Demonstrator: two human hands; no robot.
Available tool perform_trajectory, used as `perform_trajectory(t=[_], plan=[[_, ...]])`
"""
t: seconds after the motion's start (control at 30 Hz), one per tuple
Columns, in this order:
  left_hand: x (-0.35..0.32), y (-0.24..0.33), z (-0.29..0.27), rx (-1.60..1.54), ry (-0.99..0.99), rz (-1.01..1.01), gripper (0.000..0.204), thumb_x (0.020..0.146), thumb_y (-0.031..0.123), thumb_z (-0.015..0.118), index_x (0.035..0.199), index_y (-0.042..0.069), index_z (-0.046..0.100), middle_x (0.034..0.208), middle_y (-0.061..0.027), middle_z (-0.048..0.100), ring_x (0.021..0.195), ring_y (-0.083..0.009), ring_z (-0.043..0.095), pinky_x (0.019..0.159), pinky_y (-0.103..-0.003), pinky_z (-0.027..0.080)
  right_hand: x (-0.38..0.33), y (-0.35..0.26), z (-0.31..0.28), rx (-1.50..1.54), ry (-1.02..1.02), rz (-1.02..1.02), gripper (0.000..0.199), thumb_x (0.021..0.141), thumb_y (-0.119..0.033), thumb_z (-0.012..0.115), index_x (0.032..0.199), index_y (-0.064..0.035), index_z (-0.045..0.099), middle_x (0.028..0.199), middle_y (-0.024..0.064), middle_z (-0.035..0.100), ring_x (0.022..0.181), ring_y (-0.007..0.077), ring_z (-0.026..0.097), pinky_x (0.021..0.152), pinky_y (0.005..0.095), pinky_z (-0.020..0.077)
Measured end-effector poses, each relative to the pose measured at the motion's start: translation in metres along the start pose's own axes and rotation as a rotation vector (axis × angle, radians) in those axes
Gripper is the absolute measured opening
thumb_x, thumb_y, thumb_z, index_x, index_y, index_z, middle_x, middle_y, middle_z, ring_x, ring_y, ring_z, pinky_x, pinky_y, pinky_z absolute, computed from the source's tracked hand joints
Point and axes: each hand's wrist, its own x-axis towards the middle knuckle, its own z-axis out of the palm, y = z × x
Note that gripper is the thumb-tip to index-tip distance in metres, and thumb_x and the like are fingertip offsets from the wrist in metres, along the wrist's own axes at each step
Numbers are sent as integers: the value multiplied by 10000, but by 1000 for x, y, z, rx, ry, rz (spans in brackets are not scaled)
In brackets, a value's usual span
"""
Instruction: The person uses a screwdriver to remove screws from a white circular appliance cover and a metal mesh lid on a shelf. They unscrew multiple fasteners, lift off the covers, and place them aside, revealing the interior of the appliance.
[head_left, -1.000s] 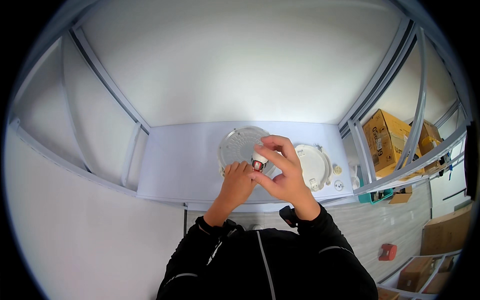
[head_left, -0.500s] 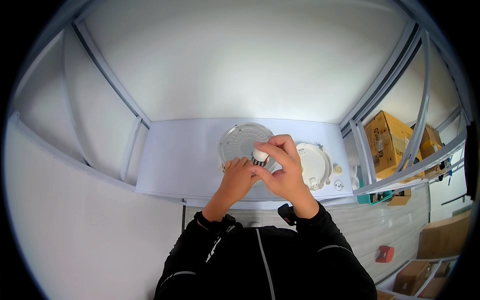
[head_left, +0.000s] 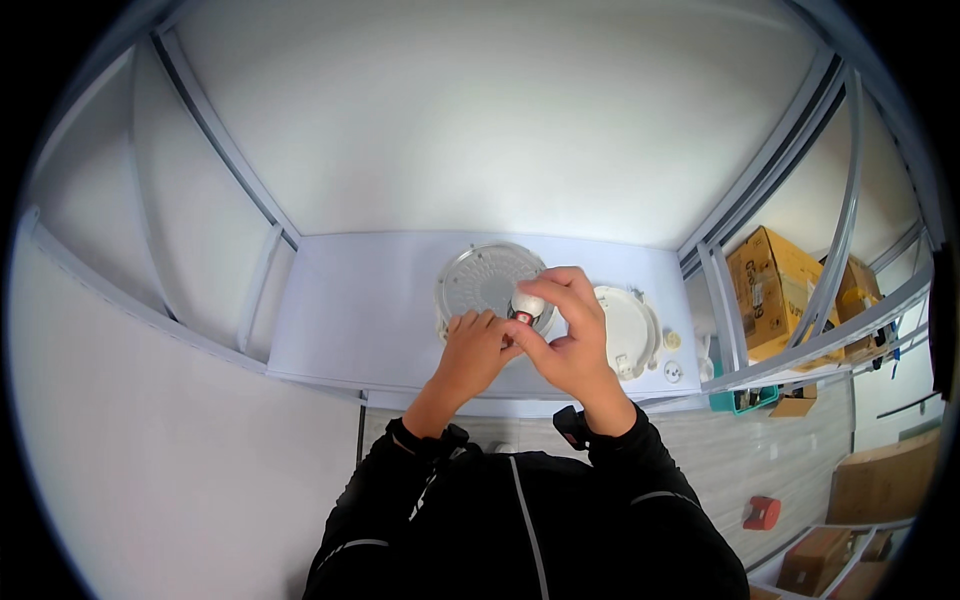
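Note:
Between the thumb and fingers of my right hand (head_left: 572, 340) is a small white round-topped piece (head_left: 526, 304), with a red patch and a dark part on its lower side. My left hand (head_left: 470, 358) lies close against it, fingers bent and pressed together. Its fingertips meet the right thumb just below the piece, and whatever they grip is hidden. Under and behind both hands sits a round silver-grey ribbed disc (head_left: 480, 280) on the white table. To the right of my right hand rests a round white shallow housing (head_left: 625, 325).
Small round parts, one cream-coloured (head_left: 672, 340) and one white with dark spots (head_left: 674, 372), lie at the table's right end. The white table (head_left: 340, 300) stands inside a metal frame. Yellow-brown cartons (head_left: 775, 290), a teal bin (head_left: 740, 400) and a red stool (head_left: 763, 513) are farther right.
The white piece has turned in my fingers: its black-and-white striped side faced up before, and now a red patch shows. Both hands stay in nearly the same place.

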Motion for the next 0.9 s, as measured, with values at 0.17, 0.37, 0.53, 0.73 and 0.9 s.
perform_trajectory(t=[0.17,0.37,0.53,0.73,0.9], plan=[[-3,0,-1,14,-28,-18,173,934,217,679,1063,105,707,988,-71,669,959,-317,577,852,-467,395,5,-6,1,92,11,-23,435,822,-82,863,1232,-35,726,1238,143,631,1024,305,665,886,370,561],[-5,3,3,57,57,17,251,884,310,798,921,95,674,943,-44,630,926,-284,584,856,-443,421,-10,4,-4,13,-24,-5,476,838,-45,820,1293,-6,687,1243,199,678,1122,332,677,988,414,534],[-6,6,-2,41,41,-11,255,888,324,793,910,100,675,939,-44,632,928,-278,588,861,-433,426,-5,0,0,128,6,8,531,778,-115,926,1257,-20,718,1195,148,639,1084,290,646,986,396,528],[-5,6,0,56,41,-12,260,867,310,821,929,98,683,964,-38,641,957,-276,595,886,-433,429,-14,9,-6,-18,-49,-55,494,871,-24,804,1344,-3,663,1291,228,681,1192,334,674,1032,422,526],[-3,6,-2,29,2,-52,275,852,315,835,926,97,684,962,-41,643,963,-278,598,896,-435,429,-7,2,-3,126,-27,-6,514,833,-77,869,1311,-2,694,1223,176,653,1032,301,667,882,383,558]])
